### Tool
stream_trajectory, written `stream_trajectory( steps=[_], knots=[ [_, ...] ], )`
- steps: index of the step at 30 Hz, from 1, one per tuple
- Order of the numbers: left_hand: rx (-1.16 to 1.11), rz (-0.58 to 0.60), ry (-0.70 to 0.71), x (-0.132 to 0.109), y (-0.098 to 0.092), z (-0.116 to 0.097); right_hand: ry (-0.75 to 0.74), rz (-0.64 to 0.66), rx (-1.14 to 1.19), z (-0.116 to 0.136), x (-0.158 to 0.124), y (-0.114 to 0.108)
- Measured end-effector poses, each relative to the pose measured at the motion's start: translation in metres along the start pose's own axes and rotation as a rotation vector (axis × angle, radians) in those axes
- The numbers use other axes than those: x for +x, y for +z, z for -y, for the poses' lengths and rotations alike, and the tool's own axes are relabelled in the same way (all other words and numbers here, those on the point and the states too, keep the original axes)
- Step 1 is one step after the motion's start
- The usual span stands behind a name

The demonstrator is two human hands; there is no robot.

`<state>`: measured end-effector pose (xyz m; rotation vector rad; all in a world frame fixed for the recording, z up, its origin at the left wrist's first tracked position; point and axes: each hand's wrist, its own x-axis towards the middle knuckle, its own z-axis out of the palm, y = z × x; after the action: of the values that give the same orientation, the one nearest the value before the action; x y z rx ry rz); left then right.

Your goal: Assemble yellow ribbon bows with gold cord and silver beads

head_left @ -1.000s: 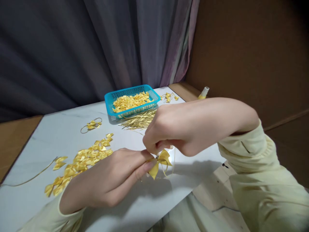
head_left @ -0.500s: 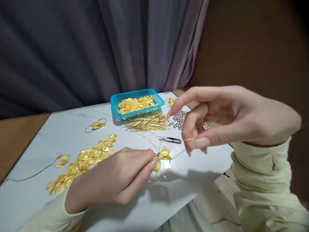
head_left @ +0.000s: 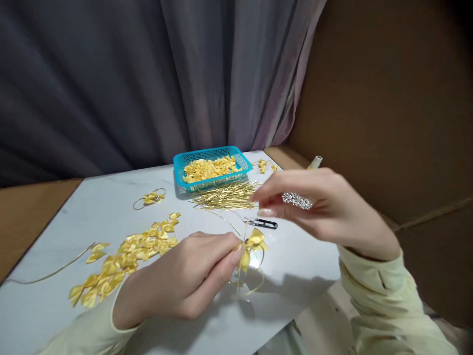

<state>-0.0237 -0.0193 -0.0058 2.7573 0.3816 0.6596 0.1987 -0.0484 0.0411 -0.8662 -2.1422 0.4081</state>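
My left hand [head_left: 192, 276] is closed in a pinch on a yellow ribbon bow [head_left: 255, 240], over the front of the table. Thin gold wire [head_left: 263, 276] loops out from the bow, its loose end curving down on the right. Beyond the bow, my right hand [head_left: 318, 207] hovers with thumb and index finger apart, and I see nothing between the tips. Below those fingertips lie black-handled thread snips [head_left: 264, 224]. Silver beads [head_left: 296, 200] show through the gap in my right hand, which hides part of the pile.
A blue basket [head_left: 176, 172] of yellow bows stands at the back, with a bundle of gold wires [head_left: 225, 196] before it. Loose yellow bows [head_left: 125, 251] spread across the left. A wired bow piece [head_left: 153, 197] lies behind them; another [head_left: 263, 165] sits right of the basket.
My right hand has moved left, releasing the wire it pinched; that wire now curls down beside the bow. My left hand keeps its pinch. The view has shifted slightly.
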Motion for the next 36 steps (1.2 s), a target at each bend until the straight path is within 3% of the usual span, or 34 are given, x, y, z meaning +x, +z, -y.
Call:
stream_trajectory(
  steps=[3, 11, 22, 30, 36],
  knots=[
    [-0.024, 0.006, -0.008, -0.001, -0.001, -0.002, 0.060, 0.057, 0.098, -0.010, -0.002, 0.010],
    [-0.050, 0.037, 0.000, -0.004, -0.001, -0.002, 0.150, 0.034, 0.349, -0.009, 0.006, 0.027],
    [-0.148, 0.139, -0.076, -0.002, -0.003, -0.002, 0.119, 0.302, 0.430, -0.020, 0.028, 0.028],
    [-0.193, 0.154, -0.135, 0.001, -0.005, -0.003, 0.172, 0.198, 0.558, -0.023, 0.021, 0.028],
    [-0.191, 0.154, -0.133, 0.001, -0.005, -0.002, 0.205, 0.184, 0.503, -0.022, 0.018, 0.025]
  ],
)
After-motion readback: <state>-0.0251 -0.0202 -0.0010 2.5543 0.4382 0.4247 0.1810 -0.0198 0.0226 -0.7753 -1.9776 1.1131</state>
